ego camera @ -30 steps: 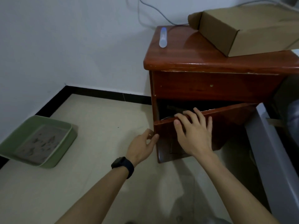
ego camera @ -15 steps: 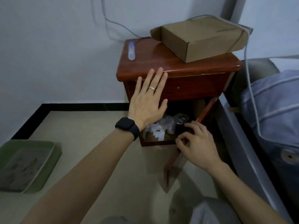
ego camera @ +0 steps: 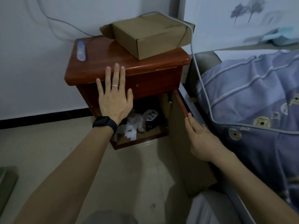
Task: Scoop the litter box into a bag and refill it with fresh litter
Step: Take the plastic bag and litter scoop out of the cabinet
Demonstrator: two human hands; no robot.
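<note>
The red-brown nightstand [ego camera: 155,81] stands with its lower door [ego camera: 182,143] swung wide to the right. Inside lie a slotted white scoop [ego camera: 152,114], crumpled clear plastic bags [ego camera: 137,122] and white paper scraps. My left hand [ego camera: 114,97] is spread flat, fingers straight, against the nightstand's front and top edge. My right hand [ego camera: 200,136] rests with straight fingers on the door's outer edge. Only a corner of the green litter box [ego camera: 6,183] shows at the far left edge.
A cardboard box [ego camera: 150,38] and a pale blue tube [ego camera: 80,50] sit on the nightstand top. A grey cable [ego camera: 196,62] runs down between nightstand and bed. A bed with a blue quilt [ego camera: 252,101] fills the right. Beige floor [ego camera: 48,151] lies between nightstand and litter box.
The door has swung from nearly closed to wide open. My left hand rose from the door to the nightstand's front; my right hand followed the door's edge outward and its fingers straightened.
</note>
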